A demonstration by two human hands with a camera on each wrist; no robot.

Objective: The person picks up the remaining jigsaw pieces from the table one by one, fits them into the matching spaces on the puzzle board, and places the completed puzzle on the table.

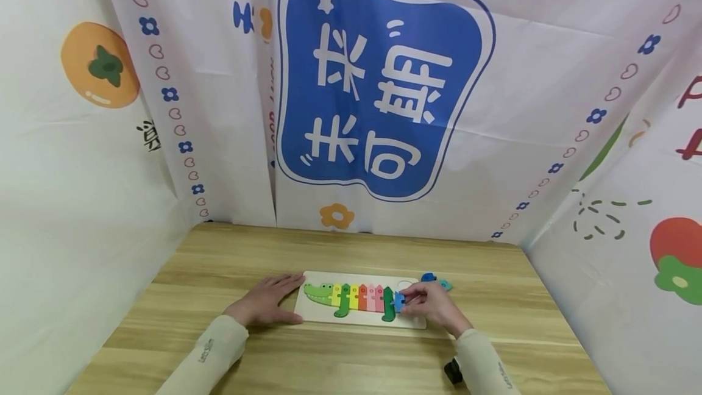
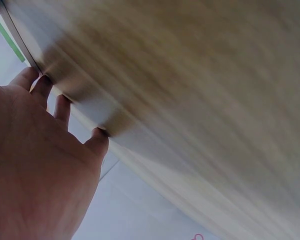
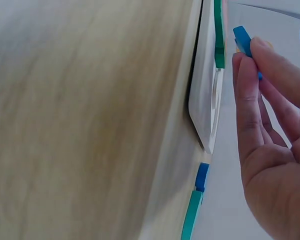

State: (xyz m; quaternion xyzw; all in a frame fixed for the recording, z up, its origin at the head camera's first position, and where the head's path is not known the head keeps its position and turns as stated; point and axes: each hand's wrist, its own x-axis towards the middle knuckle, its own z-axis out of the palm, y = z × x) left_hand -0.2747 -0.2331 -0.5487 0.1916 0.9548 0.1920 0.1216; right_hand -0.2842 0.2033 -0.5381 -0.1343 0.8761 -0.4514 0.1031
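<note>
A white puzzle board lies on the wooden table with a crocodile puzzle in it: green head at the left, then yellow, red and pink body pieces, with two dark green leg pieces. My right hand pinches a blue puzzle piece between thumb and fingertips, over the board's right part beside the rear leg piece. At the board's left edge, my left hand rests with fingers spread, fingertips and thumb right at the edge. In the left wrist view its fingertips touch down on the tabletop.
Behind my right hand, beyond the board's right end, lie a dark blue piece and a teal piece. A small black object sits by my right sleeve. Printed white cloth hangs around the table's back and sides.
</note>
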